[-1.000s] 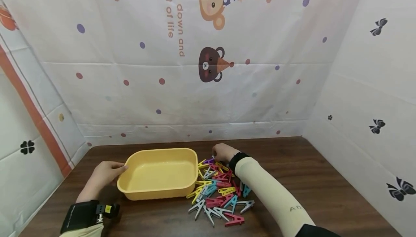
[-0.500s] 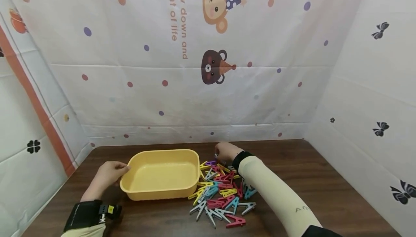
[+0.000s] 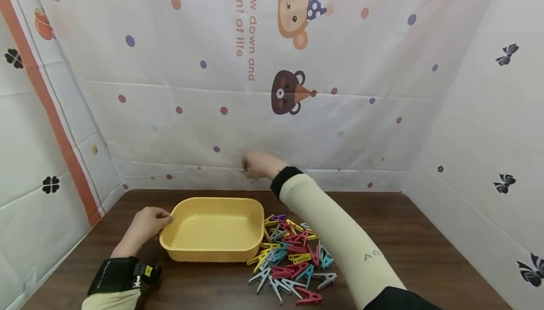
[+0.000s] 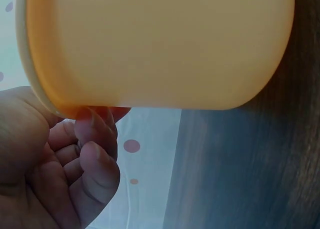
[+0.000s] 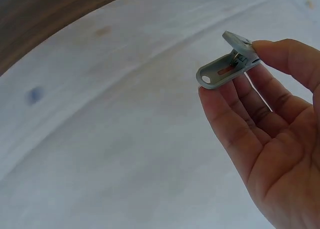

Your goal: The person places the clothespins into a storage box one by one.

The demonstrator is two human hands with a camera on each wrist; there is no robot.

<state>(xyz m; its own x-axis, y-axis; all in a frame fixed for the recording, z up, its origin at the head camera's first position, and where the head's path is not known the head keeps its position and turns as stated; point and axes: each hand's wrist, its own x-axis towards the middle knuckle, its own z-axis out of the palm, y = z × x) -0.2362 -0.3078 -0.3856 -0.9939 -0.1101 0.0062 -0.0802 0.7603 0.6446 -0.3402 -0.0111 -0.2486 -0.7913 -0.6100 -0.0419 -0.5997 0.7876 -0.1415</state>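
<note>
A yellow plastic basin [image 3: 214, 227] stands on the table, its inside bare in the head view. My left hand [image 3: 148, 222] grips the basin's left rim; in the left wrist view its fingers [image 4: 97, 134] curl beneath the rim. Raised above the far table edge, right of the basin's middle, is my right hand [image 3: 263, 164]. It pinches a grey clothespin [image 5: 227, 66] between thumb and fingers in the right wrist view. A heap of clothespins [image 3: 293, 248] in red, yellow, blue, grey and purple lies against the basin's right side, under the right forearm.
The brown wooden table [image 3: 382, 239] reaches back to a patterned white sheet [image 3: 191, 126]. Another sheet [image 3: 476, 168] rises along the right edge. A black device [image 3: 123, 274] is strapped to the left wrist.
My right hand has risen from the back of the heap and moved left, carrying the grey clothespin. The left hand keeps its hold on the basin. The head view has shifted slightly.
</note>
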